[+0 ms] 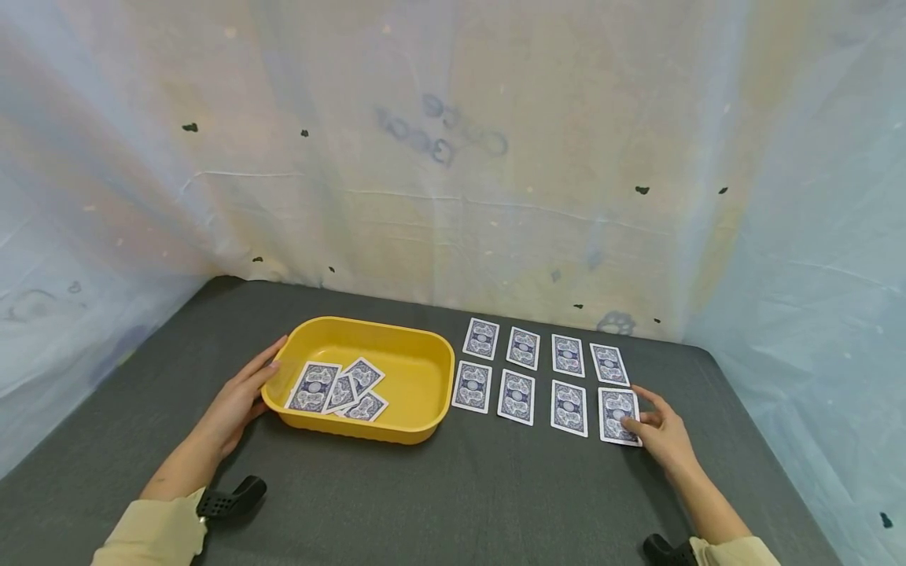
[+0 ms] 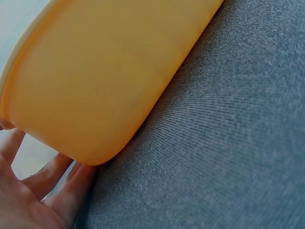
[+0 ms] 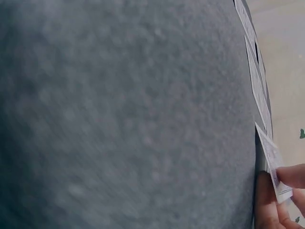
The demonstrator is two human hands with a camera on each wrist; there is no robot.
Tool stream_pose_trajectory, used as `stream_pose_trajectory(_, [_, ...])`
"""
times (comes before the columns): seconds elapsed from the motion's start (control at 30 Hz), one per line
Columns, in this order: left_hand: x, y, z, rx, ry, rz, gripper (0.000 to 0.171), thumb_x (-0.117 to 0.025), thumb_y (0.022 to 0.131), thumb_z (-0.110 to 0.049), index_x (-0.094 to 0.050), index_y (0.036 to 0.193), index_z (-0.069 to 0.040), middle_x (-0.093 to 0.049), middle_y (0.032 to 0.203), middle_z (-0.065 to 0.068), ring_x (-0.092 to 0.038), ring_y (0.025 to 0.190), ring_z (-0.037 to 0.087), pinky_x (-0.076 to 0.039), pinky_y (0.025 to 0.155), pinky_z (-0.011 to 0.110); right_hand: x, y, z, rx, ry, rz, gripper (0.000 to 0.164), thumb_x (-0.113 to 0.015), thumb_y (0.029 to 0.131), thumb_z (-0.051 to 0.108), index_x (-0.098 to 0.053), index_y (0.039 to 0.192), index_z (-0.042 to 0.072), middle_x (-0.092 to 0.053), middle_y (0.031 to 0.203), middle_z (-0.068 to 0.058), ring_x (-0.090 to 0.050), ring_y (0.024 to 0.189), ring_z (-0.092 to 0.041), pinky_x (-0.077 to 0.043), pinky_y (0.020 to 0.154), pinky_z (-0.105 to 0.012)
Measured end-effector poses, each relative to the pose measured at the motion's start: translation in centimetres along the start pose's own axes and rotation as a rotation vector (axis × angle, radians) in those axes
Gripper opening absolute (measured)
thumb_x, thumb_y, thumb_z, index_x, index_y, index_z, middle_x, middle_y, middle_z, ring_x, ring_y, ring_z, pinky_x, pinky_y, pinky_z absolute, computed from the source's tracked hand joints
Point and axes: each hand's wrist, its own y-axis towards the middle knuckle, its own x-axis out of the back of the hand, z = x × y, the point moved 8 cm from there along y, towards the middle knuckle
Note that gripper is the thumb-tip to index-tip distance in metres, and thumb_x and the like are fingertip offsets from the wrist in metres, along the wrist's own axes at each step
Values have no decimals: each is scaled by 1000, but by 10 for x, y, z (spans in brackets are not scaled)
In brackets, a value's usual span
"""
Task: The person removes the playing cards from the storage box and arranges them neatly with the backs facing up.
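A: Quick, far left?
B: Left hand at the left end of a yellow tray. Fingers spread, fairly straight, touching the outer wall. Nearer: black wristband, pale yellow sleeve.

A: Inside the tray?
B: Four tray cards visible, left part, overlapping, patterned backs up.

A: Right of that?
B: Two rows on the grey table, backs up. Far row: four cards. Near row: three laid cards, set apart, then the held card at the right end.

A: Grip there?
B: Right hand, pinching the held card at its right side, thumb on top, fingers underneath. Right wrist view has it tilted, gripped side raised. Other edge touching the table? Cannot tell.

A: Far right?
B: Pale sheeting beyond the table's right edge; it runs across the far side too, small dark marks on it.
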Motion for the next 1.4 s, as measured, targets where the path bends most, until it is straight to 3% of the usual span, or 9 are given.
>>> stream_pose_trajectory(0.2, [0,-1,-1,0,-8,4,65,-34,99,-56,-8,154,-34,-2,162,9,-23,140,31,-42,81,17,3,4,1,20,-92,-6,62,-66,87,18,-41,141,0,-56,79,-4,-44,68,-14,-34,59,-29])
stream_pose_trajectory(0.37, [0,-1,-1,-4,-8,6,65,-34,99,-56,-8,154,-34,-4,162,9,-25,138,29,-43,80,15,4,7,1,24,-149,-9,63,-68,86,23,-43,140,-1,-63,91,-17,-50,76,-22,-35,63,-31])
stream_pose_trajectory(0.57, [0,-1,-1,-7,0,0,64,-34,100,-56,-8,154,-34,-4,162,8,-24,139,30,-43,79,14,4,9,5,77,-232,-22,62,-68,86,25,-47,136,-3,-60,109,-29,-56,93,-36,-40,68,-34])
stream_pose_trajectory(0.93, [0,0,-1,-2,-4,-6,65,-34,99,-56,-9,154,-34,-3,162,8,-23,139,31,-41,82,18,6,2,18,126,-311,-146,47,-73,81,22,-60,115,-8,-62,92,-23,-56,85,-35,-39,70,-43])
stream_pose_trajectory(1.07, [0,-1,-1,-2,-6,-5,65,-34,99,-56,-8,154,-34,-4,162,8,-24,139,31,-42,80,16,5,1,19,121,-311,-177,44,-73,79,20,-62,111,-8,-58,93,-23,-51,89,-35,-37,73,-46])
stream_pose_trajectory(1.4, [0,-1,-2,3,-4,-5,65,-34,99,-56,-8,154,-33,-3,162,8,-22,140,32,-41,84,19,-6,4,35,144,-176,-210,28,-65,83,11,-67,107,-4,-60,91,-18,-54,84,-29,-35,69,-35])
